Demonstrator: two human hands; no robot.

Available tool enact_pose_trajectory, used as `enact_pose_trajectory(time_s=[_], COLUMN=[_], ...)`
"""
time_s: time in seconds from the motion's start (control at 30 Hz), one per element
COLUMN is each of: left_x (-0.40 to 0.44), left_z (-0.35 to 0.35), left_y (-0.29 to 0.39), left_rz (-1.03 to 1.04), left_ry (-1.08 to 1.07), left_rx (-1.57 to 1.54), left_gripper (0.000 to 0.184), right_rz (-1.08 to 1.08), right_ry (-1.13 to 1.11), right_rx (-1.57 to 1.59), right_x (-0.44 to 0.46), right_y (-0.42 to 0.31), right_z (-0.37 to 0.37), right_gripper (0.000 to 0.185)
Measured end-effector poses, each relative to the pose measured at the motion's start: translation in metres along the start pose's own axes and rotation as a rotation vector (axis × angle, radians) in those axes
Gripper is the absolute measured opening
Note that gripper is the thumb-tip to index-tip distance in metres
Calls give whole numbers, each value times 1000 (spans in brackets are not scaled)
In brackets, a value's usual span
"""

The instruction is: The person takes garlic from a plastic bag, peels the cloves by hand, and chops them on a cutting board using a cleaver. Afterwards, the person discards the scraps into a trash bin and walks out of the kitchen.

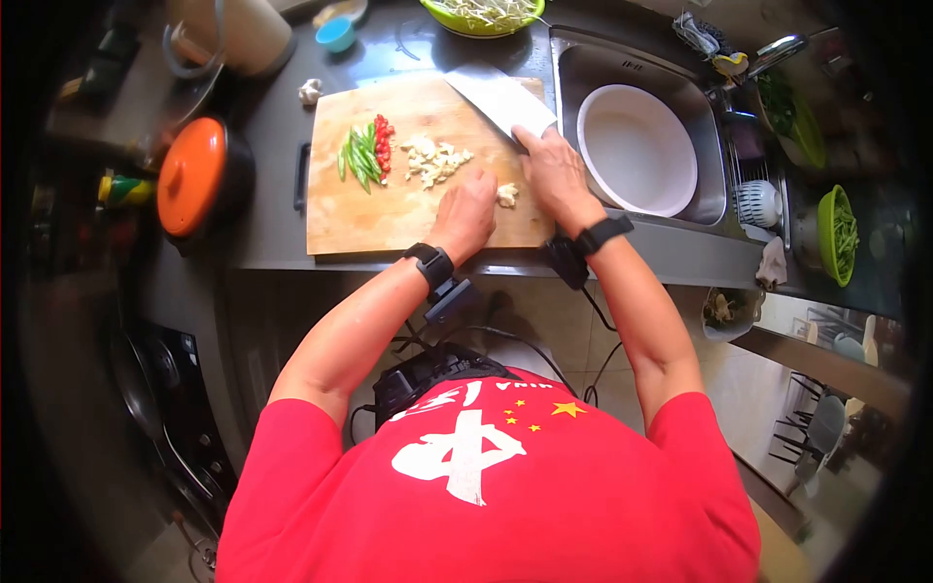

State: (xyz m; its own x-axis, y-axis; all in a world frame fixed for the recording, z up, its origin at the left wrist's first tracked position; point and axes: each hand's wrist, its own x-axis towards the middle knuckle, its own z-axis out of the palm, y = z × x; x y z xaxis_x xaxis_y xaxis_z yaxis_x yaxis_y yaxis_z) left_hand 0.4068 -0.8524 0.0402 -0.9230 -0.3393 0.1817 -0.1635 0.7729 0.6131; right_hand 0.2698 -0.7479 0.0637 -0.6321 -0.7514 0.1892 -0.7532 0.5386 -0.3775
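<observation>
My right hand (557,177) grips a cleaver (498,97) whose broad blade points away to the upper left, over the far right part of the wooden cutting board (389,222). My left hand (466,214) rests on the board with its fingers curled together; what they hold, if anything, is hidden. Just right of those fingertips lie a few pieces of garlic (506,195). Chopped garlic (434,162) is heaped beyond my left hand. Farther left sit sliced green pepper (361,158) and chopped red pepper (383,146), side by side.
A pale basin (637,197) sits in the steel sink (714,185) at the right. An orange-lidded pot (191,177) stands left of the board. A garlic bulb (310,91), a blue cup (336,35) and a green bowl (486,25) of sprouts are behind it.
</observation>
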Motion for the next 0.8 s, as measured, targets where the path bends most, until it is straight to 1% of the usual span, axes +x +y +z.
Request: enact_pose_trajectory(time_s=[0.07, 0.1, 0.13, 0.2, 0.23, 0.33, 0.37, 0.43, 0.53, 0.6, 0.77, 0.8], left_x=[-1, -1, -1, -4, -6, -12, -12, -13, -11, -12, -10, -10], left_z=[1, 1, 0, -10, -16, -23, -24, -25, -27, -31, -37, -38], left_y=[-3, -4, -6, -11, -14, -21, -20, -19, -25, -26, -28, -27], left_rz=[1, -6, -10, 8, 19, 28, 17, 29, 17, 0, -44, -51], left_ry=[0, 3, 7, 26, 35, 68, 59, 68, 71, 54, 29, 18], left_rx=[-12, -37, -63, -127, -165, -221, -216, -258, -284, -313, -403, -411], left_gripper=[4, 4, 4, 3, 3, 6, 10, 10, 10, 9, 9, 9], right_rz=[-144, -150, -144, -121, 58, 486, 513, 560, 355, 35, 155, 200], right_ry=[70, 64, 127, 252, 233, -69, -212, -505, -557, -632, -674, -711], right_rx=[-18, -19, 88, 291, 394, 559, 627, 763, 325, -24, -49, -71], right_x=[14, 20, 24, 30, 28, 11, 5, -4, -13, -14, 18, 26], right_y=[5, 0, 4, 26, 45, 116, 131, 154, 180, 244, 240, 229], right_z=[9, 2, 1, -4, -5, 2, 8, 22, 55, 104, 110, 108], right_gripper=[40, 33, 30, 26, 22, 23, 24, 26, 27, 25, 22, 21])
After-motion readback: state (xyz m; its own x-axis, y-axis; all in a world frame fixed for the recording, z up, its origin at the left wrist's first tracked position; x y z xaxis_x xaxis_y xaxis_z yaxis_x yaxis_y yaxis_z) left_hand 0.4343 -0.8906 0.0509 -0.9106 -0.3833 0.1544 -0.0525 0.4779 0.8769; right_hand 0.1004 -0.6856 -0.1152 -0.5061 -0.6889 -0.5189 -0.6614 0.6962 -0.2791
